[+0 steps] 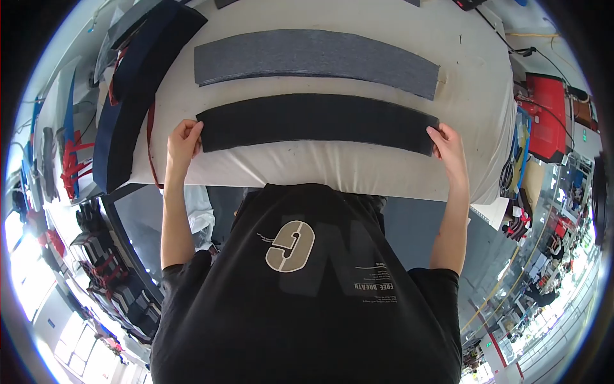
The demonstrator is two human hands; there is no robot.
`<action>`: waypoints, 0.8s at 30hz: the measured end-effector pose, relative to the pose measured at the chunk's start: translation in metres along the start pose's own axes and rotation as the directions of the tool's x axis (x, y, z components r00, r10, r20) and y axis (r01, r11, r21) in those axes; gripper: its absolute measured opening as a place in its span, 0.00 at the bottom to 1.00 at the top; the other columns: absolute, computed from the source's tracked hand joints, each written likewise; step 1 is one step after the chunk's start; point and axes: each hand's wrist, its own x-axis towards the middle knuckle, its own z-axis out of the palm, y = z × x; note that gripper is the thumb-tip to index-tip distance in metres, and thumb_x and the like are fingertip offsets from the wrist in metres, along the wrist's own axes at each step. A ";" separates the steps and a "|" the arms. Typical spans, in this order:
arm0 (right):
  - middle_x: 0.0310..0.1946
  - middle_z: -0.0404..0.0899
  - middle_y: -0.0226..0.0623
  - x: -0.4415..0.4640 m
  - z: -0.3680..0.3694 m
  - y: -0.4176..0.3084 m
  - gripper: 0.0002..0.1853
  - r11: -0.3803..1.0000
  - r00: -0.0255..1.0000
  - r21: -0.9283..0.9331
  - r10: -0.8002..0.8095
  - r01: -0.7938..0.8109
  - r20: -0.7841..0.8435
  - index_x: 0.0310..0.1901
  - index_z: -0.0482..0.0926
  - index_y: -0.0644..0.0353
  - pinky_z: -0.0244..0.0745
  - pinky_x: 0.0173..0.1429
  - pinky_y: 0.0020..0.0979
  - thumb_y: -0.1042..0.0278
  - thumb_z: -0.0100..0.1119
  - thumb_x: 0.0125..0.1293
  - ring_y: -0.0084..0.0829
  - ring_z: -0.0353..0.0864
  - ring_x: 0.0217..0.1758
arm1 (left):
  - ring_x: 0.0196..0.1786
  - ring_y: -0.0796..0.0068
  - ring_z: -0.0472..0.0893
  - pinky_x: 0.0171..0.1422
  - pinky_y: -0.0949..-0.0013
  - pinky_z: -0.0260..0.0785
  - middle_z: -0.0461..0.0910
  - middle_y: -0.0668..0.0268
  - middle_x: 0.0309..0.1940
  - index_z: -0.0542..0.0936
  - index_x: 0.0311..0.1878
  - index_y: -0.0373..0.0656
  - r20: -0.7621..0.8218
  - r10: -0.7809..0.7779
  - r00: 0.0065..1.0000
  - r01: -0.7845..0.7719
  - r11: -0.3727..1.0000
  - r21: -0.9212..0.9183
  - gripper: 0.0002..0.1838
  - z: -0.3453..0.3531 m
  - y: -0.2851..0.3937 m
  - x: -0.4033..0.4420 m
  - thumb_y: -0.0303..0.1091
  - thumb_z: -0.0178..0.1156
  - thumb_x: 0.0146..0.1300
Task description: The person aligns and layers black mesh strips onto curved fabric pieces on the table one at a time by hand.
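A long black fabric strip (313,120) lies crosswise on the pale cloth-covered table (300,160), close to its front edge. At the strip's left end, my left hand (183,143) is closed, with thumb and fingers pinching the short edge. My right hand (450,148) grips the opposite end in the same way, near the upper right corner. Between the two hands the strip looks flat and spread out. Just beyond it is a grey fabric strip (307,57) of similar length, apart from the black one and touched by neither hand.
Dark navy fabric pieces (121,121) with a red strap (150,137) are piled along the table's left side. To the right stands a red box (545,118) with cables near it. Bundled dark fabric (112,275) sits on a rack at lower left.
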 end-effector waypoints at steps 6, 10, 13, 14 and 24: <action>0.15 0.62 0.20 0.002 0.003 0.006 0.11 0.998 0.991 0.039 -0.047 0.052 -0.125 0.28 0.72 0.58 0.49 0.18 0.19 0.65 0.58 0.66 0.11 0.57 0.15 | 0.13 0.87 0.64 0.16 0.80 0.51 0.67 0.74 0.14 0.76 0.32 0.41 0.007 0.001 1.000 -0.001 1.000 0.029 0.10 0.000 -0.001 0.001 0.36 0.57 0.67; 0.15 0.62 0.20 0.003 0.008 0.008 0.11 0.994 0.983 0.073 -0.073 0.086 -0.168 0.27 0.72 0.59 0.48 0.18 0.19 0.65 0.58 0.66 0.11 0.57 0.15 | 0.13 0.87 0.64 0.16 0.80 0.51 0.67 0.74 0.13 0.76 0.32 0.41 0.003 0.021 1.000 -0.021 0.998 0.057 0.11 0.000 0.002 -0.001 0.37 0.57 0.67; 0.15 0.63 0.20 0.005 0.008 0.011 0.11 0.998 0.987 0.036 -0.047 0.053 -0.155 0.28 0.72 0.59 0.48 0.19 0.19 0.66 0.59 0.66 0.10 0.56 0.15 | 0.13 0.86 0.64 0.16 0.79 0.51 0.67 0.73 0.14 0.76 0.32 0.41 0.006 0.017 1.000 -0.017 0.998 0.066 0.11 -0.001 0.001 0.000 0.37 0.57 0.67; 0.15 0.63 0.20 0.006 0.008 0.013 0.10 0.998 0.986 -0.020 -0.058 0.055 -0.156 0.29 0.74 0.60 0.50 0.19 0.20 0.65 0.59 0.66 0.11 0.57 0.15 | 0.13 0.86 0.64 0.17 0.79 0.52 0.68 0.73 0.15 0.76 0.33 0.41 0.018 0.014 1.000 -0.015 0.998 0.059 0.10 -0.003 0.000 0.002 0.37 0.57 0.67; 0.28 0.74 0.28 0.001 0.009 -0.015 0.09 0.928 0.832 -0.171 -0.372 0.331 -0.410 0.44 0.77 0.63 0.66 0.34 0.20 0.67 0.53 0.69 0.16 0.71 0.30 | 0.44 0.69 0.78 0.48 0.68 0.71 0.78 0.63 0.39 0.77 0.48 0.43 0.040 0.661 0.749 -0.610 0.666 0.430 0.14 -0.008 0.078 0.055 0.31 0.62 0.58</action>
